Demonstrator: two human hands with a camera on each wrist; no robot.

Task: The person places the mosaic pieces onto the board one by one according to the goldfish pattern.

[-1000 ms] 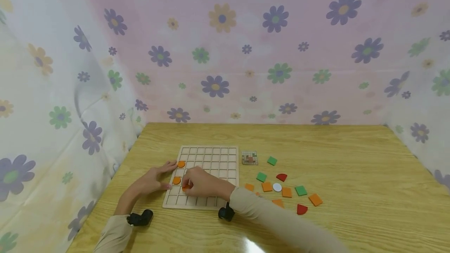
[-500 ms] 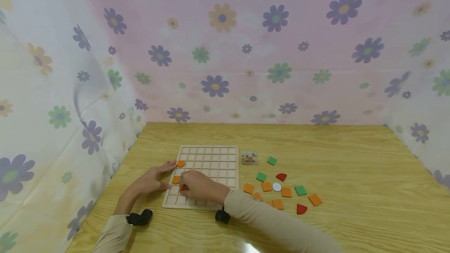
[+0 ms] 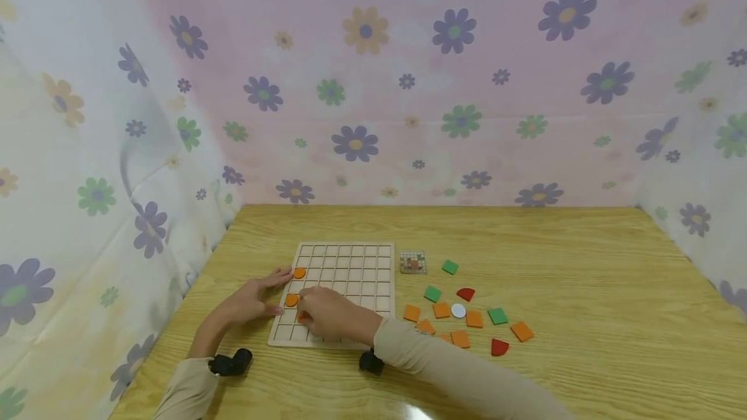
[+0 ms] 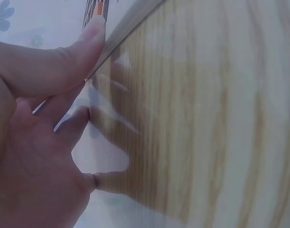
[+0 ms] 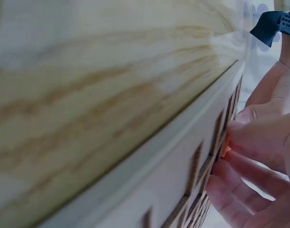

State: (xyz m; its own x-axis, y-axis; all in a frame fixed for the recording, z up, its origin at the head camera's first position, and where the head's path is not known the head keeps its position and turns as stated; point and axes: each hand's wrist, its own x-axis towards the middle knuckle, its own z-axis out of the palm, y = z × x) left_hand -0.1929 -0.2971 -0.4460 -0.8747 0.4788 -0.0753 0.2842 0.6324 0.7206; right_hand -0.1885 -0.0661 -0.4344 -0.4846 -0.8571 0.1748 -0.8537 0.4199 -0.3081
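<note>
The left hand [image 3: 245, 300], fingers extended and holding nothing, rests along the left edge of the gridded board [image 3: 358, 252]. Just inside that edge, close to those fingers, sit an upper disc [image 3: 299, 273] and a lower disc [image 3: 291, 300], both orange. Next, the right hand [image 3: 329, 314] curls low over the board, pinching an orange piece [image 5: 225, 146]; its shape is mostly covered, so I can't swear to it. Farther right lie a small patterned card [image 3: 413, 262] and scattered coloured pieces [image 3: 474, 319].
</note>
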